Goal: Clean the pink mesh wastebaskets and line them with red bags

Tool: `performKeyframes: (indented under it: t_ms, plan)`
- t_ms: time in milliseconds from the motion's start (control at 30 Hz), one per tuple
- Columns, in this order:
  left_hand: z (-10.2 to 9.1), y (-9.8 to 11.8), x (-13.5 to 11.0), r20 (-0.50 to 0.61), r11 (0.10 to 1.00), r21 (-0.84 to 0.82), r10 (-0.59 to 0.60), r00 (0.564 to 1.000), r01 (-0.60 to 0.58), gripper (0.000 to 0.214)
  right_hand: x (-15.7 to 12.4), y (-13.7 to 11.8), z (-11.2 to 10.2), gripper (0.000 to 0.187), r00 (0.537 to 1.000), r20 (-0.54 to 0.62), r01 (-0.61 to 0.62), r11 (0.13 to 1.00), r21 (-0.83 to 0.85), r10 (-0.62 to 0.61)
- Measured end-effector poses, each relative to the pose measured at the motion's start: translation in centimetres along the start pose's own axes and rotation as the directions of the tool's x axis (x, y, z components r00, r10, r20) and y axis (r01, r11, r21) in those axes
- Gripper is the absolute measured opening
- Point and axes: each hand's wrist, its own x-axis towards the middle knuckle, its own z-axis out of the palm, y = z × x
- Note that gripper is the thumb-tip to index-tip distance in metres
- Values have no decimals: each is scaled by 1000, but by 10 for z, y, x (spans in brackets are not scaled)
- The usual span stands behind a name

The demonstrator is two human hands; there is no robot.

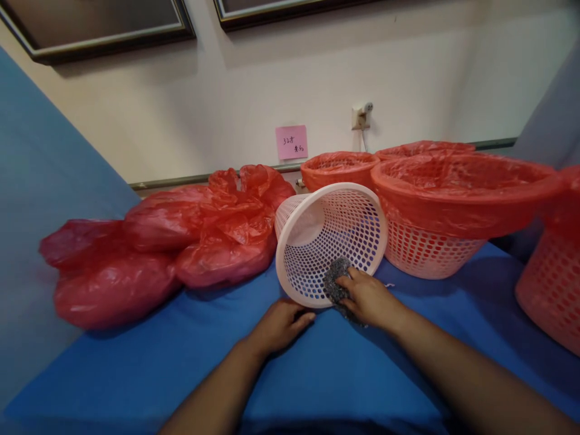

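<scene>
A white perforated plastic basket (286,272) lies tilted on its side, its round mouth facing me. My right hand (367,296) is closed on a dark grey, speckled cloth (338,278), which drapes over the lower right rim, partly inside the basket. At the lower left rim, my left hand (280,323) holds the basket from below; its fingers are partly hidden under the rim and the thumb points right.
Knotted red plastic bags (217,241) are heaped to the left. Baskets lined with red bags (430,241) stand to the right and behind, with another basket (553,284) at the right edge. A blue cloth (181,368) covers the table. A pink note (292,142) and a socket (360,117) are on the wall.
</scene>
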Motion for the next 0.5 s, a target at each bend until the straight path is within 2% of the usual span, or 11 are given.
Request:
performKeyframes:
  t_ms: [67, 133, 200, 300, 367, 433, 500]
  plan:
    - [5, -2, 3, 52, 1000, -22, -21, 998, 22, 27, -1, 0, 5, 58, 997, -52, 55, 993, 104, -49]
    - [7, -4, 3, 13, 999, -38, -34, 999, 35, 32, -2, -5, 12, 75, 988, -118, 118, 976, 180, -98]
    - [8, -5, 2, -19, 998, -42, -37, 999, 36, 36, -4, -13, 17, 80, 975, -158, 186, 959, 215, -154]
    - [6, -5, -2, -98, 999, -48, -24, 995, 19, 38, -6, -29, 18, 69, 962, -133, 262, 942, 208, -238]
    - [4, -4, -5, -205, 999, -38, -13, 979, 5, 38, -7, -34, 13, 62, 959, -88, 281, 943, 176, -269]
    - [0, -4, -8, -360, 1000, -19, -10, 933, 3, 40, -6, -31, 6, 53, 970, -19, 243, 965, 100, -242]
    - [-5, -4, -11, -506, 1000, 0, -8, 863, 9, 43, -4, -21, -1, 40, 988, 43, 152, 988, -11, -151]
